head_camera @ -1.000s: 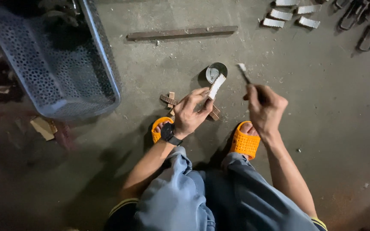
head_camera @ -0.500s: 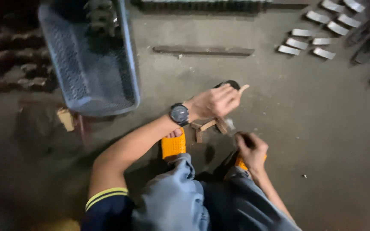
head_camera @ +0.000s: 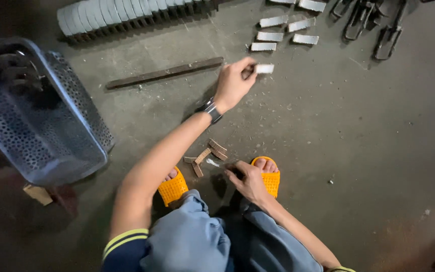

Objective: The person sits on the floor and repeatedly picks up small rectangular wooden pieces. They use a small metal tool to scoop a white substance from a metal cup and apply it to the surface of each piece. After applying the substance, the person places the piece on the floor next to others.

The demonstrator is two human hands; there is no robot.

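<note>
My left hand (head_camera: 233, 81) is stretched far forward and holds a small pale rectangular piece (head_camera: 264, 68) just above the concrete floor. It hangs a little below a group of several similar pale pieces (head_camera: 282, 30) laid out in rows. My right hand (head_camera: 247, 179) rests low beside my right orange sandal (head_camera: 269, 176), fingers curled; I cannot tell whether something is in it. A few small brown wooden blocks (head_camera: 208, 154) lie between my feet, by the left sandal (head_camera: 173, 187).
A perforated metal basket (head_camera: 36, 126) stands at the left. A long dark bar (head_camera: 164, 73) lies on the floor. A row of grey curved pieces (head_camera: 122, 11) lines the top edge. Dark metal hooks (head_camera: 373, 22) sit at the top right.
My left hand has reached from near my feet forward toward the rows of pale pieces, carrying one. My right hand has dropped to the sandal. The view has shifted.
</note>
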